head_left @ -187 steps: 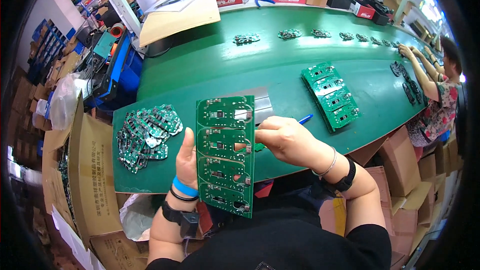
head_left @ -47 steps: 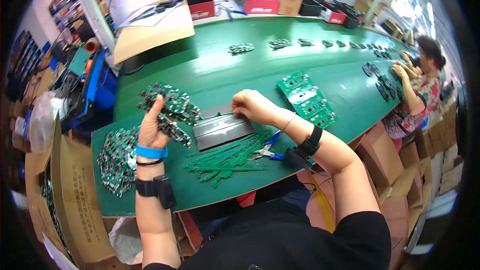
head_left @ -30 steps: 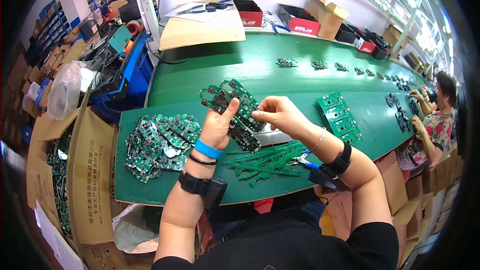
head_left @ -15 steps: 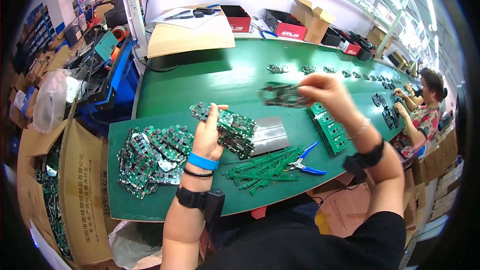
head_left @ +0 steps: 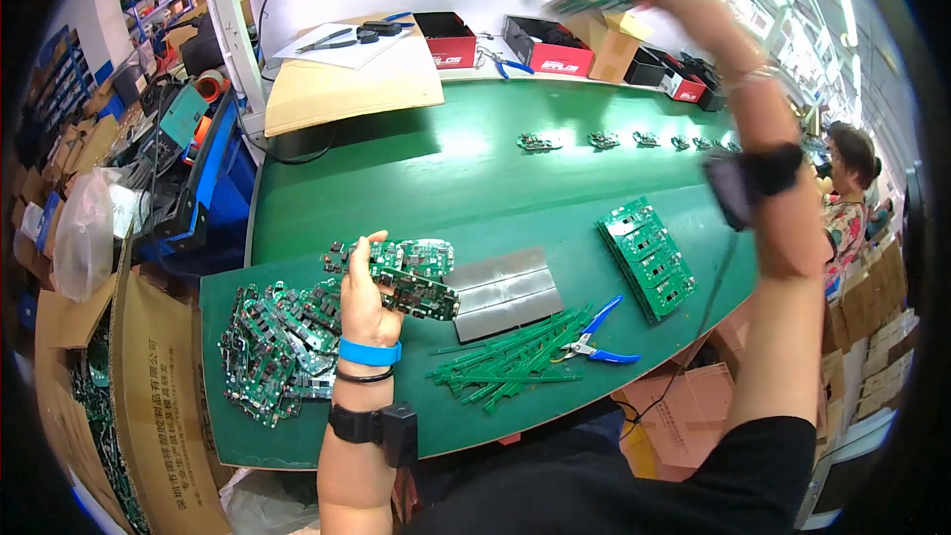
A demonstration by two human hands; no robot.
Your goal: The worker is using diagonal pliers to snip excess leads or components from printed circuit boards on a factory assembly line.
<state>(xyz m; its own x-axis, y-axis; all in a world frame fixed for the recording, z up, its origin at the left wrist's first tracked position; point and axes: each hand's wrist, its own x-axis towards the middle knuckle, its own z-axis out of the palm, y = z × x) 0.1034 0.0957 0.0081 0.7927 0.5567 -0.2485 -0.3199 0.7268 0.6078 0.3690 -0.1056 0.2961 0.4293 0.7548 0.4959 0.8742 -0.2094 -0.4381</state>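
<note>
1. A long green work table (head_left: 436,178) with a curved front edge.
2. A grey metal plate (head_left: 503,292) lying flat near the front edge.
3. A loose heap of thin green board strips (head_left: 505,367) in front of the plate.
4. Blue-handled pliers (head_left: 594,342) touching the strips' right end.
5. A stack of green circuit panels (head_left: 649,256) further right.
6. Two red open boxes (head_left: 448,40) along the far edge.
7. A brown cardboard sheet (head_left: 342,89) at the far left corner.
</note>
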